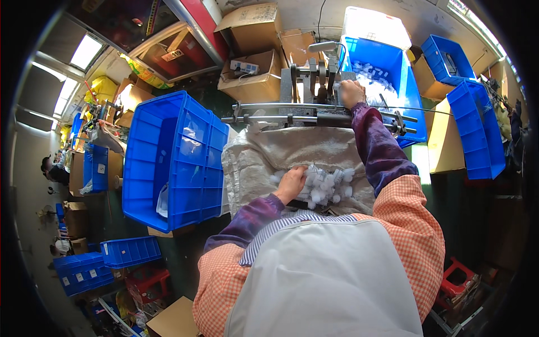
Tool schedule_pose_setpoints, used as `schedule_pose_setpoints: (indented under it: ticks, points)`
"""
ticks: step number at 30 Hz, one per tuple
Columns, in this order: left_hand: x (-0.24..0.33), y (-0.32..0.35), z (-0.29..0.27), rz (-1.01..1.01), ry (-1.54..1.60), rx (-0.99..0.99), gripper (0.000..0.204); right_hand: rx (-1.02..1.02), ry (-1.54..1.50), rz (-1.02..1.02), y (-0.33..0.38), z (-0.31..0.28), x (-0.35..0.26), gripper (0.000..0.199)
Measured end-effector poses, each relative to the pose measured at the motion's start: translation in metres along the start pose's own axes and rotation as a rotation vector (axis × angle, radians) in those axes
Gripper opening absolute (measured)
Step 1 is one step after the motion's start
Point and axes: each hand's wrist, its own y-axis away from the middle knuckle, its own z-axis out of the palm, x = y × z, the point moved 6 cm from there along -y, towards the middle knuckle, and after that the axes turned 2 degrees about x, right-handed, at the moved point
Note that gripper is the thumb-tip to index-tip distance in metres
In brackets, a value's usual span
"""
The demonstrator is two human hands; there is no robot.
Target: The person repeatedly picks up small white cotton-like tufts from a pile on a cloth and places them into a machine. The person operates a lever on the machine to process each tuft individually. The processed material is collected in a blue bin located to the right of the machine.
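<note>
My left hand is at the left edge of a heap of small white plastic pieces, its fingers curled together; what they hold, if anything, is hidden. The heap lies on a greyish cloth sheet spread in front of my body. Farther out, my right hand is closed at the right side of a dark metal bench machine. Its fingertips are beside the machine's working part, and whatever is in them is too small to make out. Horizontal metal rods run across the machine's front.
A large blue bin stands on its side at my left. Behind my right hand, another blue bin holds many white pieces. Cardboard boxes sit behind the machine. More blue crates stand at the right, with a red stool lower down.
</note>
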Motion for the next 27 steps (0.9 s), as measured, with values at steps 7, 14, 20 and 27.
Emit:
schedule_pose_setpoints:
  ticks: [7,14,20,27]
  points:
    - [0.003,-0.003,-0.009,-0.013,-0.034,0.071,0.027,-0.167,0.082,0.171,-0.005,0.001,0.004,0.024]
    - [0.008,-0.003,-0.026,0.086,0.091,0.136,0.027,-0.057,0.172,0.223,0.018,-0.022,0.008,0.029]
    - [0.030,-0.007,-0.045,0.163,0.161,0.180,0.026,-0.049,0.093,0.184,0.016,-0.008,-0.008,0.029]
    - [0.040,-0.014,-0.048,0.297,0.165,0.241,0.028,-0.004,0.183,0.109,0.009,0.003,-0.055,0.022]
